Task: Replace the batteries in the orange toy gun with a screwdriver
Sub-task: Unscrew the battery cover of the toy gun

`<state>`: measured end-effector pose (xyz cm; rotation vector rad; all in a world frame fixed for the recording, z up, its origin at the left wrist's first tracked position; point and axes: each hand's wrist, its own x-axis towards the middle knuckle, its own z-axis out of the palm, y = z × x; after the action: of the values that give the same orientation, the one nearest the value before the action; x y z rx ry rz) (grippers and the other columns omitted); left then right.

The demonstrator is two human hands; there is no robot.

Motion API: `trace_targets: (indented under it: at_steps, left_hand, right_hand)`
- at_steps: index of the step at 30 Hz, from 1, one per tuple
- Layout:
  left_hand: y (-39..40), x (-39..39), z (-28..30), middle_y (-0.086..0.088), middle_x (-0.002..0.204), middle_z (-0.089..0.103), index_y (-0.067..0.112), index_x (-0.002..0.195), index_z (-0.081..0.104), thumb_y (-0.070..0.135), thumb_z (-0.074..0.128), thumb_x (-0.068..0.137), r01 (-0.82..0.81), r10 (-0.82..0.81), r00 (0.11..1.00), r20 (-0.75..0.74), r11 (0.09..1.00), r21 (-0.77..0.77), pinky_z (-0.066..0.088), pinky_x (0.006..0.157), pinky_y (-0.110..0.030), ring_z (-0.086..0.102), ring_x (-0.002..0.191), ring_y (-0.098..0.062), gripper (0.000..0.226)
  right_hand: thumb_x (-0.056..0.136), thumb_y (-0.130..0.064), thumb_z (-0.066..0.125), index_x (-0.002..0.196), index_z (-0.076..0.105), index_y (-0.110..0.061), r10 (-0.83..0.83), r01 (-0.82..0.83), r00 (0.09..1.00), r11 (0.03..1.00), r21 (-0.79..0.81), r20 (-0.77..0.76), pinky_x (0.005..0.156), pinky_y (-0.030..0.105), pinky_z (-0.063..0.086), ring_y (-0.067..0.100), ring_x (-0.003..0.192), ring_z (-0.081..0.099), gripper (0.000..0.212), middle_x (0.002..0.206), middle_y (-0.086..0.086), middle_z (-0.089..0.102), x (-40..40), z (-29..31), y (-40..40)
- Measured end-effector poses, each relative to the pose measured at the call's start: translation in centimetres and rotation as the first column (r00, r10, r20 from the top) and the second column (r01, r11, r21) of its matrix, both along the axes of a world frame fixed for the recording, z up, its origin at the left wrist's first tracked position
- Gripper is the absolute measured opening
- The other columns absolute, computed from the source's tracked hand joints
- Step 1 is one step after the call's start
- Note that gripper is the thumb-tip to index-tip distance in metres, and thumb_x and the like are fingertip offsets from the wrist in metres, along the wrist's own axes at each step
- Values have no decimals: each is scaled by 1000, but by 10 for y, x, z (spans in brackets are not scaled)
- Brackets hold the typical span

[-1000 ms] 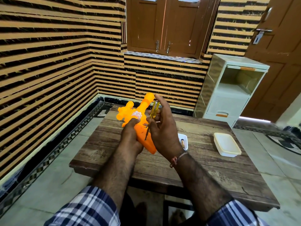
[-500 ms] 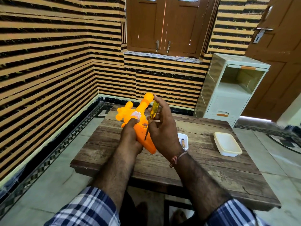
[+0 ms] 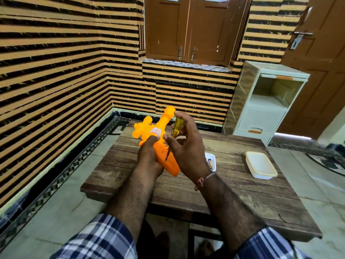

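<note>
Nearest the camera, two plaid sleeves (image 3: 100,238) frame bare forearms reaching out over a wooden desk (image 3: 242,200). The right wrist wears a thread bracelet (image 3: 203,181). The left hand (image 3: 149,157) has its grip wrapped around the handle end of the orange toy gun (image 3: 158,135), holding it tilted above the desk's middle with its barrel pointing up and away. The right hand (image 3: 186,146) has its grip closed on a screwdriver (image 3: 175,131) with a clear yellow handle, thumb and fingers pinching the handle. The metal shaft slants down and to the left, and its tip sits at a small dark hole in the gun's handle.

Just beyond the right hand, partly hidden by it, a small white tray (image 3: 211,161) lies on the desk with a few small items in it, too small to make out. Further right on the desk rests a closed white plastic box (image 3: 260,165). Past the desk's far right corner stands a pale plastic cabinet (image 3: 265,101) against the striped wall, with brown wooden shutters (image 3: 194,28) above and a wooden door (image 3: 317,53) to the right.
</note>
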<state>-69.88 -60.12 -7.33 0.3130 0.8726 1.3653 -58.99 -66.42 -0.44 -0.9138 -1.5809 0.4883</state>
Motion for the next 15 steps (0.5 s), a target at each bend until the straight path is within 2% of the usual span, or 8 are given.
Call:
trace_targets:
  at_steps: [3,6,8,12,15]
  left_hand:
    - [3,0,0,-25,119,68,8,125,63,30,68,71,-4,4,1000,-18,1000,-2,44,97,-66,64,111,-45,59]
    - [4,-1,1,-23,122,67,8,127,63,29,70,63,-19,19,999,-30,1000,1,43,97,-66,62,115,-45,67]
    - [4,-2,1,-23,123,67,8,127,62,29,71,64,-27,27,999,-37,1000,-2,44,97,-65,61,116,-44,67]
    - [1,-3,3,-26,123,66,7,128,61,28,66,75,-17,17,1000,-15,1000,2,43,98,-66,61,116,-45,57]
    - [-1,-3,5,-26,122,66,8,128,60,30,69,71,-21,21,1000,-16,1000,13,43,98,-66,64,112,-45,62]
  right_hand:
    - [81,-2,71,131,50,-25,-47,47,999,999,26,12,70,32,55,6,86,51,58,117,-8,51,0,0,1]
    - [84,8,61,140,45,-23,-16,16,1000,1000,21,15,74,22,56,3,99,56,65,127,1,53,1,1,1]
    - [87,10,55,143,39,-24,27,-27,1000,999,-28,-17,77,26,58,11,102,62,68,127,7,54,0,2,1]
    - [87,9,54,137,39,-25,56,-58,998,996,-65,-37,76,42,60,14,94,67,62,116,1,58,-2,0,1]
    - [85,-7,68,134,45,-26,-11,11,999,1000,-9,34,74,34,57,8,91,57,57,113,-10,53,-1,1,1]
